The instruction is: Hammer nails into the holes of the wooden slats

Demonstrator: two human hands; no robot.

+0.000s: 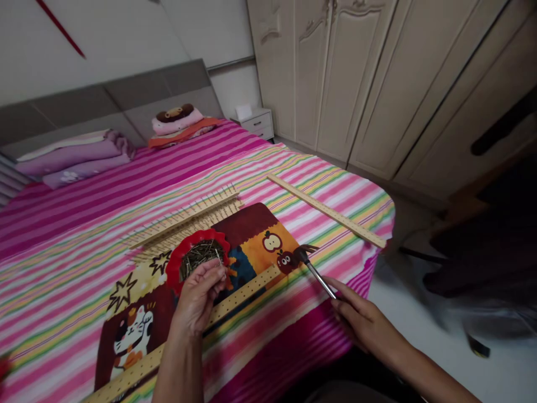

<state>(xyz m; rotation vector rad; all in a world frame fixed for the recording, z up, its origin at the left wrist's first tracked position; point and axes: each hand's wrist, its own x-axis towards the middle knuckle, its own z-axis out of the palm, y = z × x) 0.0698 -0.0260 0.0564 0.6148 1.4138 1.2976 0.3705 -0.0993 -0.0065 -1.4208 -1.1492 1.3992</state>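
My left hand (198,296) is closed in a pinch on a thin nail (217,255), held upright just over the near side of a red scalloped bowl (173,267). Many loose nails (197,253) fill that bowl. On the right, my right hand (356,316) grips the metal shaft of a claw hammer (321,280), its dark head raised near the mat's edge. A pale wooden strip with rows of small holes (251,289) lies across the patterned mat (247,221), passing under my left wrist, which hides part of it.
Beyond the bowl lie wooden strips studded with nails (188,218), points sticking out. Another holed strip (327,210) rests on the striped bedsheet (289,324) toward the bed's right edge. Folded bedding (79,157), a small nightstand (258,123) and wardrobes (310,73) stand farther off.
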